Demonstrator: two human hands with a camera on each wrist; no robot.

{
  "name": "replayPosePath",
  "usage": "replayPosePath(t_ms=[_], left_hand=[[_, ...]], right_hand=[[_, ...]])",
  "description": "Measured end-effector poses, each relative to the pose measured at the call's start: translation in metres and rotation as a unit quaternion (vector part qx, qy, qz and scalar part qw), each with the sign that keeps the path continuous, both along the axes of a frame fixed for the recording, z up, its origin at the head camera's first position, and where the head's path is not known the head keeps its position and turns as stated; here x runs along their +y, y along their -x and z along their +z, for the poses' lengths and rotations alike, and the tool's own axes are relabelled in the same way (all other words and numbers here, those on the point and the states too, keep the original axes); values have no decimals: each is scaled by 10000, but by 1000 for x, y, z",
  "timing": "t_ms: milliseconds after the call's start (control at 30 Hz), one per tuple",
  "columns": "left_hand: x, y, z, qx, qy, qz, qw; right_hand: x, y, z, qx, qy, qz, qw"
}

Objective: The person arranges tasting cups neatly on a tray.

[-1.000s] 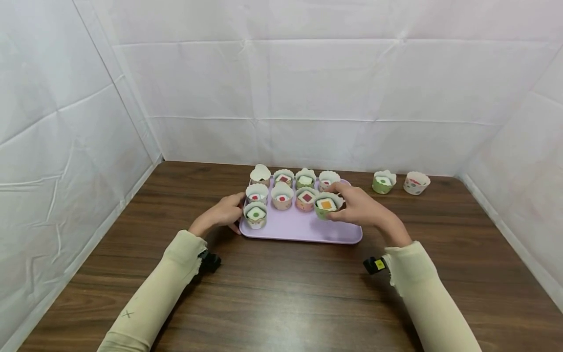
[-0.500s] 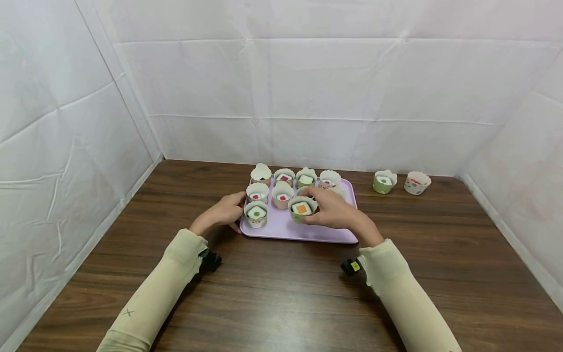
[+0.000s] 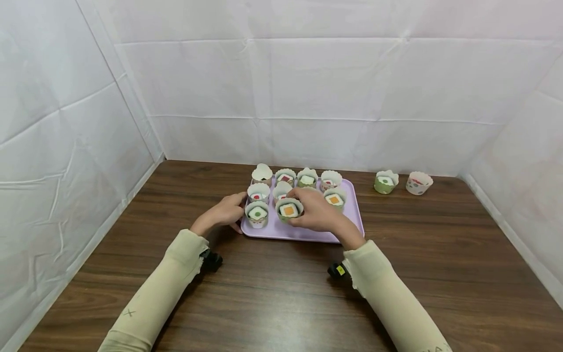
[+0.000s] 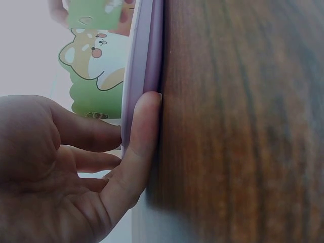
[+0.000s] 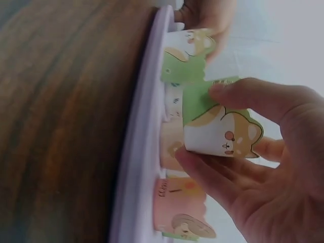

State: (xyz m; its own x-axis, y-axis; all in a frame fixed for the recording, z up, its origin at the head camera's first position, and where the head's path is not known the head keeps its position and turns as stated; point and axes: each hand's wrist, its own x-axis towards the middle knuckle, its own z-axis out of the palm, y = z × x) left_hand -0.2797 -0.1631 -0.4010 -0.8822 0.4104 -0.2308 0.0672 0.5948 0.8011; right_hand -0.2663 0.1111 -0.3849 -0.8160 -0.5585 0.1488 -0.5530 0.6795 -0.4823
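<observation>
In the head view, my right hand [image 3: 314, 212] grips a green paper baking cup [image 3: 282, 218] between thumb and fingers. Inside is a white sushi-like piece [image 3: 289, 210] with an orange square centre and dark sides. The right wrist view shows a dog print on this cup [image 5: 217, 126]; whether its base touches the tray cannot be told. My left hand [image 3: 226, 211] holds the left edge of the lilac tray [image 3: 316, 234], its thumb [image 4: 146, 119] along the outer rim. Beside that hand, a cup with a green-dotted piece [image 3: 257, 217] stands at the tray's front left corner.
Several filled cups stand in two rows behind, including one with an orange-centred piece [image 3: 335, 199] at right. A green cup [image 3: 386, 182] and a pale dotted cup [image 3: 419, 183] stand on the wooden table [image 3: 272, 293] off the tray. White sheets [image 3: 308, 78] enclose the back and sides.
My right hand has carried the green cup leftward across the tray, to beside the front left cup. The orange-centred cup behind it has come into view. My left hand has stayed put.
</observation>
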Motion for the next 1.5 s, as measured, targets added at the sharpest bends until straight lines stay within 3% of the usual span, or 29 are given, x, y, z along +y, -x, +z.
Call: replayPosePath(t_ms=[633,1133,1500], left_hand=[[1,1,-1,11,-10,20,10000],[0,1,-2,29,-16,-11,10000],[0,-1,1,70,58,-1,10000]], right_hand=[[-11,-4,-11,-211,-185,-146,9995],[-12,-5,-16,-475,102,-408,9980],[-14,-6,-15,-283,-64,-461,9985]])
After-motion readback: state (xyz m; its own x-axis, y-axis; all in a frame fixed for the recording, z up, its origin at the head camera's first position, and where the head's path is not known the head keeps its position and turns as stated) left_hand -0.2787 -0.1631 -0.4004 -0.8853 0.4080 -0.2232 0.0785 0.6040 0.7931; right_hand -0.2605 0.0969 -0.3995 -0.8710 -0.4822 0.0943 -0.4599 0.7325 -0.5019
